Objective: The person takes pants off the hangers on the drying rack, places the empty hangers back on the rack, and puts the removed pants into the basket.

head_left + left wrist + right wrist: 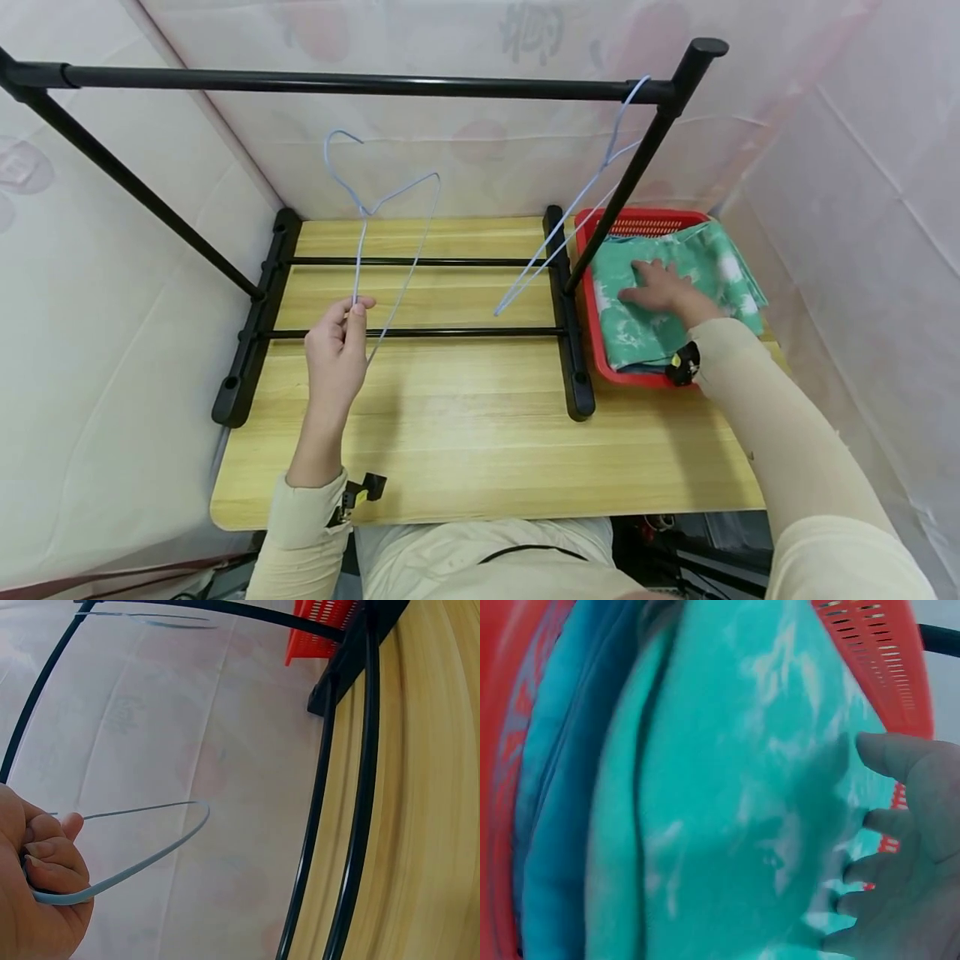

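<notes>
My left hand (335, 350) pinches a light blue wire clothes hanger (402, 190) by one side, its hook pointing up, over the middle-left of the table. The left wrist view shows the curled fingers of the left hand (49, 862) around the hanger wire (142, 866). My right hand (663, 292) is spread over folded green cloth with white patterns (637, 333) in the red basket (587, 312). In the right wrist view the right hand's fingers (881, 866) are extended over the green cloth (727, 780); whether they touch it I cannot tell. Blue cloth (562, 795) lies beside it.
A black rack (360, 82) stands on the wooden table (465, 450), with two low crossbars. A second blue wire hanger (577, 200) hangs from the right end of its top bar. Pale curtains (112, 333) enclose the back and sides.
</notes>
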`<state>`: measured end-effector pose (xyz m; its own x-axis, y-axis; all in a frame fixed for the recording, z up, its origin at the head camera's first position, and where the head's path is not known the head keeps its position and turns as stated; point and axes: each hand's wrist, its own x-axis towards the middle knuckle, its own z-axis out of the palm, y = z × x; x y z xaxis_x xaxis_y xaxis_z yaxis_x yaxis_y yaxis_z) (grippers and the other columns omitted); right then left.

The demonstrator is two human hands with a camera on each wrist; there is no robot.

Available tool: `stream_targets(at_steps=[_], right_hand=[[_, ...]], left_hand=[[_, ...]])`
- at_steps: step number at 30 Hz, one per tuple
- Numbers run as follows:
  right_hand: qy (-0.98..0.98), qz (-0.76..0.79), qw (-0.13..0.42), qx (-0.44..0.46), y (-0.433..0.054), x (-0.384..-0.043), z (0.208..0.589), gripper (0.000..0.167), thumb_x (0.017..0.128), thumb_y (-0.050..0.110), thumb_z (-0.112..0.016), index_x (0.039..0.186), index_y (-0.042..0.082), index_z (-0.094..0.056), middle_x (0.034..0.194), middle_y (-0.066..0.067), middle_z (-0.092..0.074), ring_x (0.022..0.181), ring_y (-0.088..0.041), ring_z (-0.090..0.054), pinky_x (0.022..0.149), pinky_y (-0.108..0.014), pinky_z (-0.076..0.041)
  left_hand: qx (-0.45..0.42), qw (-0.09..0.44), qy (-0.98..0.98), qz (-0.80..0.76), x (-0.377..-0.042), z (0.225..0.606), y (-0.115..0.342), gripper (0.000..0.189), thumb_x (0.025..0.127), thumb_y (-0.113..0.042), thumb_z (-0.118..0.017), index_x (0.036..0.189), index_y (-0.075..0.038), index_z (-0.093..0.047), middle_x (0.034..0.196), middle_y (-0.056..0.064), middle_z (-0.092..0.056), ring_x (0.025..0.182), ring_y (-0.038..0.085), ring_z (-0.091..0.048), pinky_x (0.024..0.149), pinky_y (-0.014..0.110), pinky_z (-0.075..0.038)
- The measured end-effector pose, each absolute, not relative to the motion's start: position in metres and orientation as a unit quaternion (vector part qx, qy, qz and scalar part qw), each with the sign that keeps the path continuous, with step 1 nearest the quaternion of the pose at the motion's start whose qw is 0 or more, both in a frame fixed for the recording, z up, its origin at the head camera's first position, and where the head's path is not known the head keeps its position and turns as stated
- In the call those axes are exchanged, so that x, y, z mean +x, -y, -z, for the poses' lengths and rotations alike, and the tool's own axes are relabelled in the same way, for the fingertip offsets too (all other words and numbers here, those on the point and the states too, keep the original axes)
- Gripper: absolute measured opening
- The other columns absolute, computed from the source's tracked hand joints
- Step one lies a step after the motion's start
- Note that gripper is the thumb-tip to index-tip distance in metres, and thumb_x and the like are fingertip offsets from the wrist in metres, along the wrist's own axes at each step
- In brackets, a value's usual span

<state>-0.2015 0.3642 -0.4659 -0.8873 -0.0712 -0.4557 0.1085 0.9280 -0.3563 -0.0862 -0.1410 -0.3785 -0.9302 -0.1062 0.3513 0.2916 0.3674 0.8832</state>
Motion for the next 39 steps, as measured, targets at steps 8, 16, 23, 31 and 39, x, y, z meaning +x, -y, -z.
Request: stream_targets(at_steps=[8,16,23,31,39], right_hand=[[-0.743,0.657,0.006,0.128,-0.322,-0.205,0.411,0.057,0.102,0.035,-0.056,0.152,0.017,-0.035,0.152,-0.012,-0.038,0.144,-0.034,-0.032,0.116,-0.055,-0.027],[-0.630,0.763,-0.142,0.011,-0.291,-0.200,0.357,0.043,0.099,0.022,-0.062,0.141,0.017,-0.049,0.134,-0.006,-0.056,0.129,-0.023,-0.048,0.103,-0.031,-0.044],[-0.648,0.740,-0.176,-0.048,-0.273,-0.198,0.351,0.035,0.100,0.015,-0.060,0.135,0.014,-0.054,0.127,-0.011,-0.060,0.114,-0.024,-0.058,0.098,-0.028,-0.049],[-0.657,0.725,-0.189,-0.082,-0.260,-0.198,0.350,0.035,0.098,0.014,-0.060,0.133,0.009,-0.055,0.117,-0.018,-0.064,0.112,-0.038,-0.056,0.104,-0.036,-0.048],[-0.701,0.678,-0.202,-0.087,-0.252,-0.191,0.348,0.035,0.101,0.013,-0.055,0.136,0.011,-0.050,0.117,-0.019,-0.062,0.110,-0.035,-0.057,0.102,-0.031,-0.049]], left_hand=[[-0.061,0.178,0.805,0.563,-0.081,0.378,0.142,0.023,0.103,-0.001,-0.048,0.106,0.013,-0.066,0.048,-0.002,-0.032,0.040,-0.002,-0.023,0.036,0.022,-0.019],[-0.066,0.182,0.805,0.561,-0.080,0.373,0.139,0.023,0.103,0.000,-0.048,0.106,0.013,-0.066,0.048,-0.002,-0.032,0.040,-0.002,-0.022,0.036,0.022,-0.018],[-0.084,0.190,0.803,0.558,-0.080,0.369,0.135,0.023,0.102,0.001,-0.048,0.105,0.015,-0.066,0.047,-0.002,-0.031,0.040,0.000,-0.021,0.036,0.022,-0.018],[-0.119,0.226,0.796,0.548,-0.089,0.386,0.141,0.021,0.102,-0.003,-0.051,0.105,0.005,-0.070,0.047,0.000,-0.031,0.038,0.006,-0.022,0.035,0.023,-0.019],[-0.163,0.242,0.781,0.552,-0.084,0.360,0.132,0.019,0.100,0.006,-0.048,0.102,0.014,-0.066,0.048,0.002,-0.031,0.039,0.006,-0.022,0.036,0.021,-0.019]])
